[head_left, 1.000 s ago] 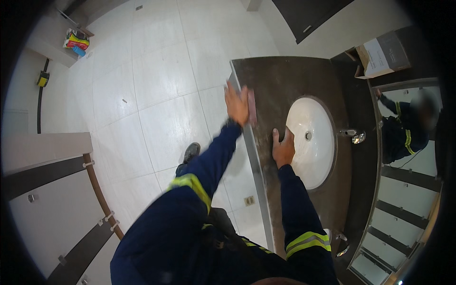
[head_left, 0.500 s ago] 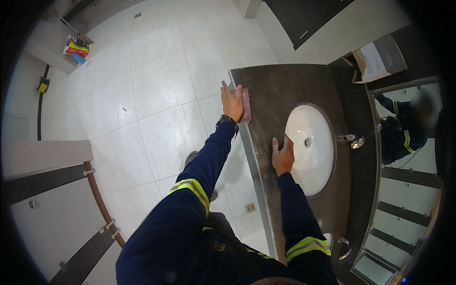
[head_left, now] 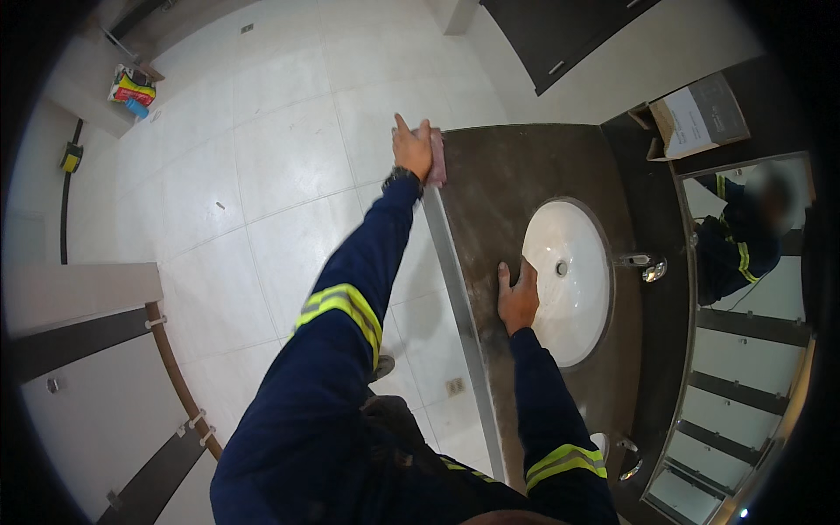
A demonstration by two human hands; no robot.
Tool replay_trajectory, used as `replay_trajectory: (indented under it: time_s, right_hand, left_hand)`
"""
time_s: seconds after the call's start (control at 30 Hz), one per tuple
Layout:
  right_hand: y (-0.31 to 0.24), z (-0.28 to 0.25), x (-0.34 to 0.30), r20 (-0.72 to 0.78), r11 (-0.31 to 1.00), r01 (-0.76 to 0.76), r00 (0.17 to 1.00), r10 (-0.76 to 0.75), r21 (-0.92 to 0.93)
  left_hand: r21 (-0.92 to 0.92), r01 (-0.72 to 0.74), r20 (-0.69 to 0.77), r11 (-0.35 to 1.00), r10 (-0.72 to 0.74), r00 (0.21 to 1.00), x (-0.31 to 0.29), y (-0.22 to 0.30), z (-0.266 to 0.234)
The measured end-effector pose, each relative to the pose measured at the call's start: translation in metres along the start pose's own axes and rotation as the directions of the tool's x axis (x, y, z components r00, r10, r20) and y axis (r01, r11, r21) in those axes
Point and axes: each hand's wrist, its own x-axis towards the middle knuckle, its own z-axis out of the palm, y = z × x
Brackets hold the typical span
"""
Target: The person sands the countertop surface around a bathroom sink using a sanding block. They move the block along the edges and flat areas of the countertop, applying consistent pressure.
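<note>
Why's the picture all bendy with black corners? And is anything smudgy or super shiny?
In the head view, the wide fisheye lens bends the edges of the mirror and leaves black corners; also in the head view, the reflected person's head is smudged, the tap glints, and a soft shadow falls on the white floor.

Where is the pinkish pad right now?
In the head view, the pinkish pad is at the far left corner of the dark countertop, against the left hand, beyond and left of the white sink.
</note>
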Motion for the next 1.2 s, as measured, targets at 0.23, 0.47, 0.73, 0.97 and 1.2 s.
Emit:
replay_trajectory:
  time_s: [0.23,0.47,0.73,0.97,1.2]
  right_hand:
    - [-0.003,-0.003,-0.001,0.008,1.000,-0.016,1.000,0.016,-0.010]
    - [-0.001,0.003,-0.001,0.011,1.000,-0.003,1.000,0.003,-0.007]
    - [-0.003,-0.002,0.000,-0.011,1.000,-0.003,1.000,0.003,-0.006]
    - [0.003,-0.003,-0.001,0.010,0.998,-0.046,0.999,0.047,-0.041]
    - [-0.002,-0.003,0.002,0.012,1.000,-0.024,1.000,0.024,-0.003]
  left_hand:
    - [-0.138,-0.062,0.025,0.989,0.066,0.997,-0.053,-0.026,0.013]
    - [-0.058,-0.019,-0.012,0.998,0.018,1.000,-0.022,-0.010,-0.004]
    - [0.019,-0.087,0.030,0.996,0.086,0.996,-0.001,0.008,-0.008]
    - [0.021,-0.122,0.215,0.992,0.115,0.970,-0.093,-0.015,-0.016]
    - [-0.082,-0.024,0.099,0.996,0.032,0.995,-0.047,-0.011,-0.055]
